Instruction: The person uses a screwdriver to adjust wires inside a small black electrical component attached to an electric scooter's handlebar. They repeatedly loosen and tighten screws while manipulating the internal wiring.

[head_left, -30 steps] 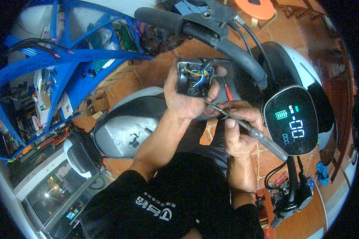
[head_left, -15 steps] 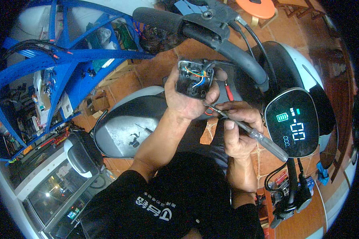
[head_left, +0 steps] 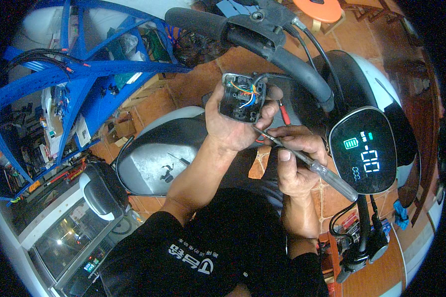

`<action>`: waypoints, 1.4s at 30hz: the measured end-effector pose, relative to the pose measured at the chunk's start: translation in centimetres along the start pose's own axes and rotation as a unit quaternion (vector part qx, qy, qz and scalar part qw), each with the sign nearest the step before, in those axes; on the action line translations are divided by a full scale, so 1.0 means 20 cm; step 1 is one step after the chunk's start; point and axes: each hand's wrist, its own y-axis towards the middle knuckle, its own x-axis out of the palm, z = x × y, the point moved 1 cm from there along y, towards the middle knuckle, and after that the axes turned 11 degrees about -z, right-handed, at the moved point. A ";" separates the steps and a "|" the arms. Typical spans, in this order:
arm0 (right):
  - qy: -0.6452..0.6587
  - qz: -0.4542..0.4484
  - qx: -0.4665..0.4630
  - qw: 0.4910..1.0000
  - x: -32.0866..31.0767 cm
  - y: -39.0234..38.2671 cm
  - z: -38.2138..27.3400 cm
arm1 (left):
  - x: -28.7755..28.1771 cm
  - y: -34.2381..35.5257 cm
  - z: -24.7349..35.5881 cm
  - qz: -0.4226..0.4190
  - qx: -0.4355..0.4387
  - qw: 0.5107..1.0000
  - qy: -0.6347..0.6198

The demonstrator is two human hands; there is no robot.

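Observation:
My left hand (head_left: 233,133) is closed round a black switch housing (head_left: 235,106), its hollow inside turned up toward me. Thin coloured wires (head_left: 248,94) in orange, green, blue and white run inside it, and a black cable leaves its upper edge. In my right hand (head_left: 300,158) is a screwdriver (head_left: 327,175) with a clear handle, gripped between thumb and fingers. Its shaft points up and left, the tip close to the lower edge of the housing beside my left palm; whether it touches cannot be made out. A red-handled tool (head_left: 284,114) lies just beyond my hands.
A black handlebar (head_left: 287,62) with brake lever and cables crosses above my hands. To the right stands a lit dashboard display (head_left: 364,151). A dark seat (head_left: 148,153) with small black parts (head_left: 167,173) lies left; blue shelving (head_left: 79,84) fills the far left. An orange stool (head_left: 317,7) stands far off.
My left hand has tilted the switch housing slightly, so more of its inside faces me. The right hand and screwdriver have hardly moved.

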 end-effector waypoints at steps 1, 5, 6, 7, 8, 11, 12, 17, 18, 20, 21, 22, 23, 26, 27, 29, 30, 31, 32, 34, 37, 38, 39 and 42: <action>0.005 0.001 0.000 1.000 0.00 0.00 0.00 | -0.01 0.00 0.00 -0.009 0.000 1.000 -0.004; 0.011 0.005 -0.002 1.000 0.00 -0.01 0.00 | -0.03 -0.01 0.01 -0.050 -0.035 0.998 0.023; 0.011 0.005 -0.002 1.000 0.00 -0.02 0.00 | -0.04 -0.01 0.01 -0.051 -0.038 0.998 0.016; 0.018 0.005 -0.001 1.000 0.00 -0.01 0.00 | -0.04 -0.01 0.02 -0.052 -0.042 0.998 0.010; 0.025 0.006 0.000 1.000 0.00 -0.01 -0.01 | -0.04 -0.01 0.01 -0.046 -0.041 0.998 0.009; 0.041 0.009 -0.001 0.999 0.01 0.00 -0.01 | -0.01 0.00 0.01 -0.025 -0.037 0.999 0.001; 0.047 0.009 -0.002 0.999 0.01 0.00 -0.01 | -0.01 0.00 0.01 -0.016 -0.034 0.999 -0.005; 0.028 0.002 -0.001 1.000 0.02 -0.01 -0.01 | -0.06 0.01 0.00 -0.044 -0.042 0.996 -0.061; 0.030 0.006 0.000 1.000 0.02 -0.01 -0.01 | -0.06 0.01 0.00 -0.044 -0.046 0.996 -0.068; 0.024 0.020 -0.004 0.999 0.04 0.00 -0.01 | -0.05 0.02 0.00 -0.033 -0.043 0.996 -0.067; 0.022 0.027 -0.006 0.999 0.04 0.00 -0.02 | -0.04 0.01 0.00 -0.022 -0.035 0.997 -0.060; -0.005 0.027 -0.012 1.000 0.04 0.01 -0.02 | -0.04 0.01 0.00 -0.011 -0.027 0.998 -0.052; -0.032 0.026 -0.018 0.999 0.03 0.01 -0.02 | -0.03 0.01 0.00 -0.007 -0.021 0.999 -0.029; -0.096 0.007 -0.014 0.995 0.02 0.05 -0.03 | 0.01 0.02 0.03 0.006 -0.001 0.999 0.039; -0.115 -0.001 -0.009 0.993 0.02 0.06 -0.03 | 0.01 0.01 0.03 0.024 0.000 0.997 0.069; -0.109 -0.014 0.005 0.994 0.02 0.07 -0.03 | 0.01 0.00 0.04 0.058 0.005 0.990 0.130; -0.106 -0.021 0.012 0.994 0.01 0.07 -0.03 | 0.00 0.00 0.05 0.045 0.008 0.991 0.124; -0.088 -0.017 0.019 0.996 0.01 0.08 -0.03 | -0.01 0.00 0.05 0.031 0.011 0.992 0.119; -0.068 -0.014 0.027 0.997 0.01 0.08 -0.02 | -0.02 0.00 0.06 0.019 0.015 0.993 0.113; -0.060 -0.028 0.029 0.997 0.01 0.08 -0.03 | -0.01 -0.01 0.06 0.048 0.012 0.992 0.117; 0.049 -0.008 0.099 0.994 0.02 0.08 -0.04 | -0.02 0.00 0.08 0.020 -0.004 0.994 0.106; 0.069 -0.020 0.106 0.992 0.02 0.08 -0.05 | -0.01 0.00 0.08 0.000 -0.010 0.995 0.101; 0.085 -0.021 0.111 0.990 0.01 0.08 -0.04 | 0.00 0.00 0.08 0.012 0.005 0.995 0.099; 0.141 -0.024 0.107 0.984 0.01 0.09 0.01 | 0.04 0.01 0.06 0.043 0.033 0.993 0.103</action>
